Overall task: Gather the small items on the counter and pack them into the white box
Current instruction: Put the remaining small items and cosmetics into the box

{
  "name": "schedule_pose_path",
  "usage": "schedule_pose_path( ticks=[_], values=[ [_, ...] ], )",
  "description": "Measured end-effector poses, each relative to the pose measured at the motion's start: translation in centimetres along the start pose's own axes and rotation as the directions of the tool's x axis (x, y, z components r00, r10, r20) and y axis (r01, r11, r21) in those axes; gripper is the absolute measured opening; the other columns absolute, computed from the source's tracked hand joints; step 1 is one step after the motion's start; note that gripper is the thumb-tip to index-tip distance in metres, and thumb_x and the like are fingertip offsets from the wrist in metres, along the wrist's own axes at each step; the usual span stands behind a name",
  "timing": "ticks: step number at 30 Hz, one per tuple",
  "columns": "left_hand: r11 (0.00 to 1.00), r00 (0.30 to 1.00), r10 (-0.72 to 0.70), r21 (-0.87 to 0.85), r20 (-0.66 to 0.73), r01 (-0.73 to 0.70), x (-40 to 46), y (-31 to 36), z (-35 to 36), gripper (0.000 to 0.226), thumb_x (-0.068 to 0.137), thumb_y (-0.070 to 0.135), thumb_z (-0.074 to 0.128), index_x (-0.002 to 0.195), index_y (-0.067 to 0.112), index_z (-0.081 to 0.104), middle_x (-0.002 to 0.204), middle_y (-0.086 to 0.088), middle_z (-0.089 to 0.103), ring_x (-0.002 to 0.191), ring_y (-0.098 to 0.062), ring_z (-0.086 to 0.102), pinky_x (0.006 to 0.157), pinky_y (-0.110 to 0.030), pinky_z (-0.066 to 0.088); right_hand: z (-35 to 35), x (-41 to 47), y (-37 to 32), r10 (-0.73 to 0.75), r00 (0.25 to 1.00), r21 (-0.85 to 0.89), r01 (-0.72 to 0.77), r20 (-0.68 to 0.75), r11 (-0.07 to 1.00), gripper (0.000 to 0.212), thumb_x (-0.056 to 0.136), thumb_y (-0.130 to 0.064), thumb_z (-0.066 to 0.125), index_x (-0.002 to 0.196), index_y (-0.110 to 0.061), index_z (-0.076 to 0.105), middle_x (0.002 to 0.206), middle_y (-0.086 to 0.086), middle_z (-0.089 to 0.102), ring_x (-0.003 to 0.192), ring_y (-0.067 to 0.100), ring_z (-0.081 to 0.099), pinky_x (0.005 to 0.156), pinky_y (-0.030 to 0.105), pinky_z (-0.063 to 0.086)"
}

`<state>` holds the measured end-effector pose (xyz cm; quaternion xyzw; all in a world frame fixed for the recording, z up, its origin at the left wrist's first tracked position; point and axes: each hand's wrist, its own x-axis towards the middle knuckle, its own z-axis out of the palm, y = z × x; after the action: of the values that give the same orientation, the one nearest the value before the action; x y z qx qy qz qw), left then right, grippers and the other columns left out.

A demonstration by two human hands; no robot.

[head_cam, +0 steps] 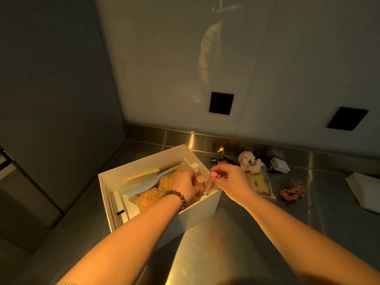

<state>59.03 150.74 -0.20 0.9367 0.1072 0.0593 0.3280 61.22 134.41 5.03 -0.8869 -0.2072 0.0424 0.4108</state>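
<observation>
The open white box (197,219) stands on the steel counter. Inside lie a light blue hairbrush (141,182), a wooden-handled brush (164,167), a fuzzy yellow item (150,197) and small pink-capped bottles (195,166). My left hand (185,185), with a bead bracelet on the wrist, reaches into the box's right end and grips a pink-capped bottle (200,181). My right hand (230,178) hovers over the box's right wall, pinching a small tube with a bright pink cap (213,175).
On the counter right of the box lie a yellow packet in clear wrap (260,183), a pale floral scrunchie (249,161), a checked scrunchie (293,191), a small white box (279,164), dark small items (220,159) and folded white paper (366,190). A dark cabinet stands at left.
</observation>
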Motion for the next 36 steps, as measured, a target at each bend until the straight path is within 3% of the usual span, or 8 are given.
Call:
schedule_pose_path(
  ticks=[8,16,20,28,36],
  values=[
    [0.995,0.993,-0.092,0.03,0.07,0.09,-0.1,-0.4,-0.3,0.024,0.072,0.035,0.077,0.075,0.023,0.057,0.079,0.001,0.059,0.071,-0.011,0.054,0.057,-0.019,0.04,0.3,0.8,-0.1,-0.097,0.992,-0.211,0.111,0.075,0.971,0.021,0.083,-0.022,0.072,0.103,-0.029,0.072,0.1,-0.013,0.056,0.088,0.004,0.052,0.069,0.007,0.036],
    [0.996,0.991,-0.069,-0.041,0.118,0.074,0.0,-0.4,-0.2,0.04,0.072,0.032,0.078,0.105,0.022,0.058,0.098,0.002,0.063,0.089,-0.014,0.059,0.077,-0.026,0.05,0.9,1.8,-0.4,-0.049,0.986,-0.283,0.093,0.16,0.955,0.023,0.082,-0.022,0.073,0.105,-0.027,0.072,0.108,-0.006,0.053,0.093,0.011,0.052,0.066,0.011,0.04],
    [0.994,0.991,-0.067,-0.075,0.114,0.076,0.0,-0.6,0.0,0.045,0.071,0.034,0.078,0.109,0.024,0.056,0.103,0.004,0.062,0.087,-0.009,0.054,0.072,-0.021,0.044,1.1,2.0,0.0,-0.015,0.985,-0.31,0.068,0.17,0.948,0.021,0.083,-0.02,0.072,0.102,-0.025,0.073,0.108,-0.003,0.054,0.097,0.015,0.053,0.074,0.018,0.046],
    [0.988,0.988,-0.099,-0.103,0.119,0.112,0.2,-0.8,0.3,0.058,0.071,0.032,0.079,0.12,0.022,0.05,0.114,0.001,0.059,0.101,-0.016,0.057,0.084,-0.027,0.047,1.1,2.2,0.6,0.014,0.978,-0.194,0.027,0.207,0.981,0.015,0.083,-0.018,0.072,0.096,-0.026,0.072,0.103,-0.004,0.066,0.097,0.013,0.058,0.076,0.019,0.046],
    [0.986,0.983,-0.123,-0.099,0.139,0.137,0.5,-0.3,0.3,0.05,0.074,0.034,0.076,0.115,0.024,0.049,0.112,0.002,0.058,0.097,-0.013,0.055,0.079,-0.023,0.045,0.3,2.3,1.1,0.012,0.966,-0.126,0.021,0.257,0.992,0.038,0.081,-0.017,0.074,0.114,-0.032,0.068,0.102,-0.016,0.064,0.091,0.007,0.057,0.067,0.012,0.047]
  ],
)
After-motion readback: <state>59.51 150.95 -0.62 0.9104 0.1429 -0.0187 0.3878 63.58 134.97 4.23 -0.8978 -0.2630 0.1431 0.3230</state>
